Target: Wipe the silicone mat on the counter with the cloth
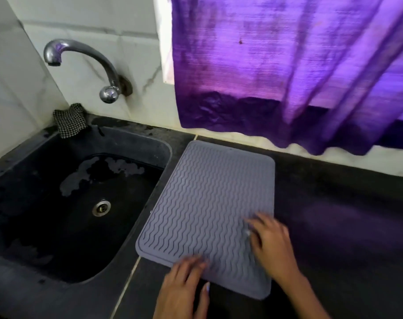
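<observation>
Hands are steadying the silicone mat on the bench beside the sink: our left hand and right hand are lying spread, gripping nothing, while the checked cloth is waiting at the sink's far corner.

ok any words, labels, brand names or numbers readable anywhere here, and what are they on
None: no text can be read in this view.
Silicone mat: only a raised wavy pattern, no lettering visible.
Tap: plain metal, no marking that shows.
Checked cloth at the back corner of the sink: pattern only, no label seen.
Purple curtain: no print.
Left hand and right hand are blurred and rest on the mat; nothing written there.
</observation>
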`<state>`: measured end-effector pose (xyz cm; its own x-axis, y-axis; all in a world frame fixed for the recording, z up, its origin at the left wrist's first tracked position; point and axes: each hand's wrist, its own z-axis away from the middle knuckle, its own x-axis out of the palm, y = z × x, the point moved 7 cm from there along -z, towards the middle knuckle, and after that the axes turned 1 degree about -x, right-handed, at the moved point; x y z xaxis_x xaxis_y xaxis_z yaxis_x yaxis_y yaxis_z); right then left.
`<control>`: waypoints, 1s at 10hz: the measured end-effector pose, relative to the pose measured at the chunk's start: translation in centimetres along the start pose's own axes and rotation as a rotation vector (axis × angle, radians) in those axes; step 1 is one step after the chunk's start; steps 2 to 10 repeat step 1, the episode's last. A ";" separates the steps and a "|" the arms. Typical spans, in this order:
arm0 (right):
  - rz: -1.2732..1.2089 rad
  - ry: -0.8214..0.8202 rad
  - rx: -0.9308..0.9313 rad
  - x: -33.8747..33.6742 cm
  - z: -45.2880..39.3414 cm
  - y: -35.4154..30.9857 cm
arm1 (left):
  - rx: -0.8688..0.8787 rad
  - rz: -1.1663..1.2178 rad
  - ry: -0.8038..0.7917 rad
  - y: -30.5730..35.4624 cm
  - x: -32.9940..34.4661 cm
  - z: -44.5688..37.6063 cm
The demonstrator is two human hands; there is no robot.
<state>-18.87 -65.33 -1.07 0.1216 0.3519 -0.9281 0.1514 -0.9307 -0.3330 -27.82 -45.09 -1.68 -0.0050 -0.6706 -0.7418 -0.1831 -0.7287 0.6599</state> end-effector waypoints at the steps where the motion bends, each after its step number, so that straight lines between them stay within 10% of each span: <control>1: -0.047 0.023 0.017 0.7 6.8 -0.2 | 0.106 -0.316 -0.059 -0.3 2.2 0.1; 10: -0.047 0.023 0.017 0.7 6.8 -0.2 | 0.106 -0.316 -0.059 -0.3 2.2 0.1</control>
